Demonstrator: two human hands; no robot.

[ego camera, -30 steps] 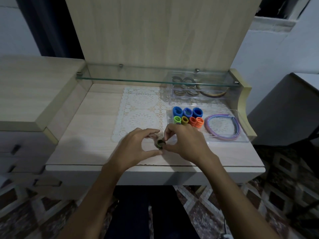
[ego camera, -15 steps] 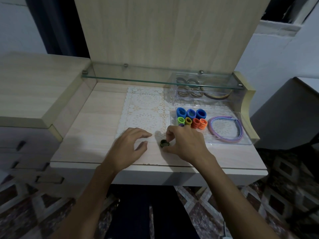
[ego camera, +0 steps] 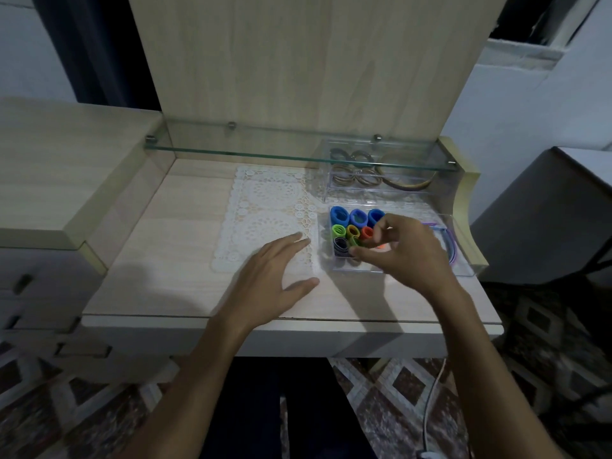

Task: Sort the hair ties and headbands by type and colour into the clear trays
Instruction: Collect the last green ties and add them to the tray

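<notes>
Your right hand (ego camera: 407, 250) has carried the dark tie (ego camera: 341, 246) into the tray (ego camera: 351, 268), fingers still curled, grip unclear; left hand (ego camera: 275, 273) rests flat, relaxed.

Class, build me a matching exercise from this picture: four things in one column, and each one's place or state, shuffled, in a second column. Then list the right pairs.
Things
1. blue hair ties
2. left hand
3. purple headband
4. dark hair tie

Places or states
A. flat on the lace mat
B. right end of the near tray
C. back row of the near tray
D. front left of the near tray, beside the right hand

Pairs: 1-C, 2-A, 3-B, 4-D
</notes>
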